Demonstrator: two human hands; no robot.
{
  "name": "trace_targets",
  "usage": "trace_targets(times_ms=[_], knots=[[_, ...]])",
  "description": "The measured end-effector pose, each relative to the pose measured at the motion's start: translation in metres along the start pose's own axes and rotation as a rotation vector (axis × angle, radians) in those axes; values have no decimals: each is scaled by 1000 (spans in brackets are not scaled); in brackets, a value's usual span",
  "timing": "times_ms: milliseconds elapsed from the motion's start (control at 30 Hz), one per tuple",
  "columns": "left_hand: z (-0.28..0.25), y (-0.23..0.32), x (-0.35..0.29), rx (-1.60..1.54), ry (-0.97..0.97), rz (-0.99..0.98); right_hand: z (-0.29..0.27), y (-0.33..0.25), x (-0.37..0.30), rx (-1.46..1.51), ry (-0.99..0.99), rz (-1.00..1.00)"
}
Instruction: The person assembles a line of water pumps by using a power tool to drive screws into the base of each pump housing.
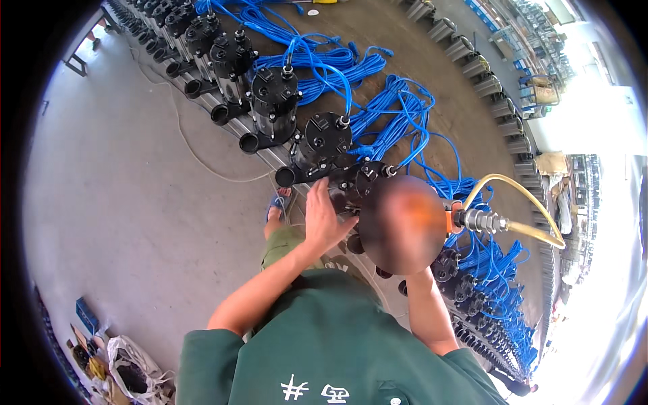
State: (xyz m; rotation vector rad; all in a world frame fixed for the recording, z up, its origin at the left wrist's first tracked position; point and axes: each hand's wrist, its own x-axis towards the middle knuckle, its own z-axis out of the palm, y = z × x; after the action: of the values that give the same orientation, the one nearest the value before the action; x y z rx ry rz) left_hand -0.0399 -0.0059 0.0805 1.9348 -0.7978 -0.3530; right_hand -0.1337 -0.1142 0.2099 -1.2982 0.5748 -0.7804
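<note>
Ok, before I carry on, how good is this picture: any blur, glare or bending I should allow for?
Head view: a round blurred patch smears the right hand and most of the orange tool; head view: the left hand looks fairly clear; head view: strong glare whites out the right side; head view: the fisheye curves the row of black pumps.
</note>
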Motion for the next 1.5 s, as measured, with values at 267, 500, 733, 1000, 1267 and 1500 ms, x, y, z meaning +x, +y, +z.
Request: trace_targets(times_ms=[267, 500, 733, 1000, 1267, 1500], knots=[[11, -17, 25, -230, -130, 24, 48, -22, 28, 12, -186, -246], [11, -23, 24, -246, -170, 41, 54, 20, 48, -36, -273, -259], [14, -22, 30, -197, -166, 131, 64, -1, 47, -89, -188, -246], [12, -21, 26, -179, -206, 81, 4, -57, 53, 23, 234, -366], [18, -14, 27, -143, -196, 62, -10, -12, 66, 71, 278, -310], [13, -22, 28, -170, -213, 62, -2, -21, 66, -29, 266, -322]])
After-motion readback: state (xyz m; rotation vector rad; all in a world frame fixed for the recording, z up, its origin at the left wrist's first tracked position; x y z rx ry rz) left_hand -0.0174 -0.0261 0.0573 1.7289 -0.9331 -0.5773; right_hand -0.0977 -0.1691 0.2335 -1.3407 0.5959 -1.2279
